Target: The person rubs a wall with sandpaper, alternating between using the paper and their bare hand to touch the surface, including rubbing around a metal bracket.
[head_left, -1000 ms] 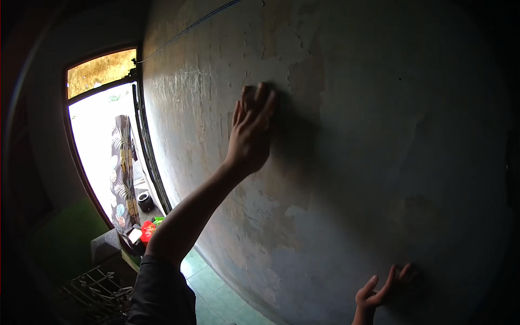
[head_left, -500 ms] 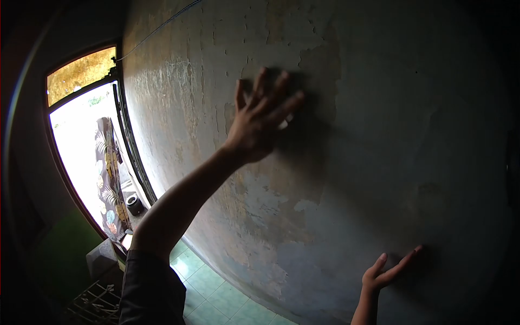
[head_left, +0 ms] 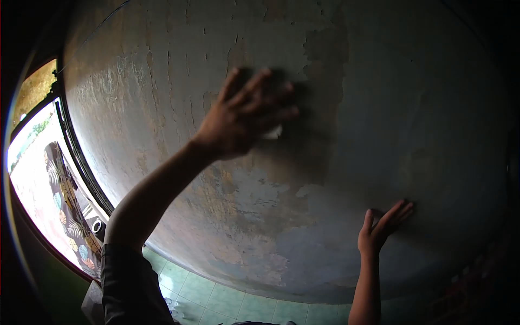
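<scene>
A weathered wall [head_left: 260, 200] with peeling, flaking paint fills most of the view. My left hand [head_left: 241, 116] is raised against its upper middle part, fingers spread, slightly blurred. Under its palm a small pale thing [head_left: 273, 132] shows at the edge; most of it is hidden, and what it is I cannot make out. Lower on the right, my right hand [head_left: 379, 230] touches the wall with fingers stretched out and the thumb apart, holding nothing visible.
At the left is a bright doorway [head_left: 32, 157] with a dark frame and a leaf-patterned cloth [head_left: 70, 211] hanging in it. Green floor tiles [head_left: 216, 300] run along the wall's foot. A thin cord [head_left: 108, 19] crosses the upper left.
The view has turned to the right, so the doorway sits further left. My left hand appears slightly further left in view; my right hand is higher, with more forearm showing.
</scene>
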Available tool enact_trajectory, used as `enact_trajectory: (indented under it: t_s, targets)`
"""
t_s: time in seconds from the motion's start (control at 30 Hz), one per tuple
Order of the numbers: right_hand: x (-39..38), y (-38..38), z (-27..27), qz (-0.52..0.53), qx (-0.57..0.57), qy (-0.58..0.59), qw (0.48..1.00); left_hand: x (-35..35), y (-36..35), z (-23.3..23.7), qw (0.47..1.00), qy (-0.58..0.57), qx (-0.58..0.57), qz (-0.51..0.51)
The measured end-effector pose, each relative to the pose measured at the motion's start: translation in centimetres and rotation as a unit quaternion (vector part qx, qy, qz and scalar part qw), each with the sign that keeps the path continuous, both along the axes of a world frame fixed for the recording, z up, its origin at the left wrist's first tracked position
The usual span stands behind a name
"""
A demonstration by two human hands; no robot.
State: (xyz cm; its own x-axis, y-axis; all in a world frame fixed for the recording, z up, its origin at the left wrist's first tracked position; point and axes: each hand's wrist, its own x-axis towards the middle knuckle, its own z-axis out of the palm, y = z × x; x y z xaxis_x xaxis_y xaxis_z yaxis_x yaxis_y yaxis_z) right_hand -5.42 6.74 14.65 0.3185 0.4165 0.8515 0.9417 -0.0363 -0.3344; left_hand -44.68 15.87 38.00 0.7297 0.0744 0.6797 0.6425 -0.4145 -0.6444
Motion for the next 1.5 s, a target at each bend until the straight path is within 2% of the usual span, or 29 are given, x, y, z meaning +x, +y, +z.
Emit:
enact_trajectory:
  t_s: [0.03, 0.07, 0.13, 0.2, 0.27, 0.3, 0.4, 0.43, 0.47, 0.5, 0.6, 0.67, 0.7, 0.73, 0.8, 0.87, 0.9, 1.0, 1.07, 1.13, 1.2, 1.27, 1.3, 1.33, 1.4, 1.47, 1.5]
  targets:
    - [-0.1, -0.1, 0.1, -0.003, -0.011, 0.006, 1.000, 1.1, 0.9, -3.0, 0.991, 0.103, 0.057, -0.058]
    - [0.0, -0.1, 0.2, -0.003, -0.020, 0.010, 1.000, 1.6, 0.4, -4.3, 0.987, 0.149, 0.026, -0.055]
    - [0.0, -0.4, 0.3, -0.014, -0.032, 0.004, 0.999, 0.2, 1.4, -3.4, 0.993, 0.101, 0.025, -0.061]
    - [0.0, -0.5, 0.4, -0.019, -0.041, 0.005, 0.999, -2.3, 0.6, 0.9, 0.997, -0.075, 0.022, -0.015]
    - [-0.1, -0.6, 0.8, 0.000, -0.046, 0.029, 0.999, -5.5, 1.3, 4.5, 0.972, -0.225, 0.060, -0.033]
    - [-0.4, -0.7, 0.8, 0.009, -0.049, 0.041, 0.998, -5.6, 1.3, 4.3, 0.961, -0.265, 0.047, -0.062]
    - [-2.8, -0.6, 1.4, 0.063, -0.003, 0.102, 0.993, -1.0, -1.7, -2.3, 0.999, -0.007, -0.035, 0.015]
    - [-4.0, -0.6, 1.6, 0.063, -0.003, 0.088, 0.994, -0.2, -0.8, -4.8, 0.998, 0.035, -0.035, -0.029]
    - [-5.4, -0.5, 1.9, 0.063, -0.002, 0.073, 0.995, 0.2, -0.4, -5.9, 0.994, 0.074, -0.033, -0.072]
    - [-6.5, -0.3, 2.3, 0.064, 0.000, 0.056, 0.996, -0.7, 0.6, -6.0, 0.992, 0.085, -0.051, -0.075]
    - [-9.1, 0.8, 2.2, 0.044, 0.005, 0.018, 0.999, -4.9, 0.7, -1.3, 0.993, -0.117, -0.026, 0.005]
    - [-10.3, 1.7, 2.1, 0.043, 0.024, 0.023, 0.999, -7.6, 1.5, 0.3, 0.951, -0.310, 0.009, 0.009]
    - [-10.8, 2.2, 2.0, 0.041, 0.036, 0.026, 0.998, -6.9, 1.9, -0.5, 0.929, -0.370, 0.017, 0.016]
    - [-11.3, 2.6, 2.0, 0.040, 0.050, 0.027, 0.998, -5.9, 1.8, -2.2, 0.939, -0.342, 0.027, 0.023]
    - [-12.5, 2.8, 2.1, 0.037, 0.046, 0.045, 0.997, -3.8, -0.3, -5.8, 0.986, -0.161, -0.033, 0.010]
    - [-13.0, 3.4, 2.1, 0.033, 0.047, 0.043, 0.997, -2.6, -0.9, -7.9, 0.999, -0.008, -0.031, 0.017]
    - [-12.8, 3.5, 1.8, 0.030, 0.049, 0.033, 0.998, -2.9, -0.7, -7.7, 0.998, -0.022, -0.061, -0.014]
    - [-12.5, 3.8, 1.7, 0.031, 0.049, 0.016, 0.998, -5.4, 0.1, -2.9, 0.976, -0.215, -0.021, 0.010]
    - [-12.3, 3.6, 1.4, 0.033, 0.047, 0.012, 0.998, -7.7, 1.2, 0.0, 0.939, -0.342, 0.039, 0.010]
    - [-12.3, 3.7, 1.3, 0.032, 0.049, 0.012, 0.998, -8.4, 2.5, 1.1, 0.891, -0.452, 0.024, 0.023]
    - [-12.5, 3.8, 1.3, 0.027, 0.049, 0.014, 0.998, -6.3, 1.7, -0.8, 0.909, -0.416, 0.021, 0.012]
    - [-12.5, 3.7, 1.3, 0.023, 0.052, 0.011, 0.998, -3.6, 0.2, -5.0, 0.963, -0.266, -0.043, 0.004]
    - [-12.4, 3.8, 1.2, 0.020, 0.054, 0.007, 0.998, -2.7, -0.4, -7.2, 0.986, -0.150, -0.071, 0.017]
    - [-12.3, 3.9, 1.2, 0.018, 0.057, 0.003, 0.998, -2.2, -0.1, -9.0, 0.995, -0.064, -0.059, 0.039]
    - [-12.2, 4.0, 1.2, 0.016, 0.054, -0.010, 0.998, -3.3, -0.6, -8.2, 0.993, -0.089, -0.077, 0.023]
    - [-11.8, 3.8, 0.6, 0.005, 0.048, -0.022, 0.999, -5.4, 0.2, -5.0, 0.955, -0.295, -0.030, 0.025]
    - [-11.7, 4.0, 0.3, -0.003, 0.046, -0.026, 0.999, -5.6, 0.5, -5.0, 0.944, -0.327, -0.025, 0.024]
